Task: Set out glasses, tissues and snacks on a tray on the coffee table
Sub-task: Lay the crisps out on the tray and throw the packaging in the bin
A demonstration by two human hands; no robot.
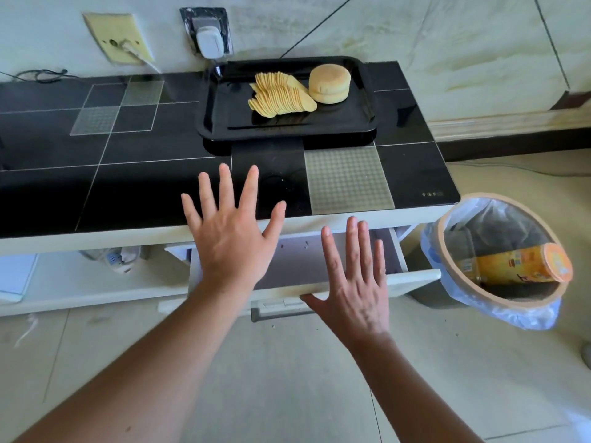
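A black tray (220, 123) lies on the black glass coffee table (144, 187), near the wall. On the tray a row of yellow crisps (281, 95) leans beside a round pale bun (329, 84). My left hand (230, 238) hovers with fingers spread over the table's front edge. My right hand (355, 286) is also spread flat, above the pulled-out white drawer (412, 278) under the table. Neither hand holds anything. No glasses or tissues are in view.
A bin (447, 238) with a plastic liner stands at the right of the table, with an orange crisp tube (518, 266) inside. Wall sockets with a plugged-in charger (209, 43) are behind the tray. A lower shelf holds a power strip (115, 259).
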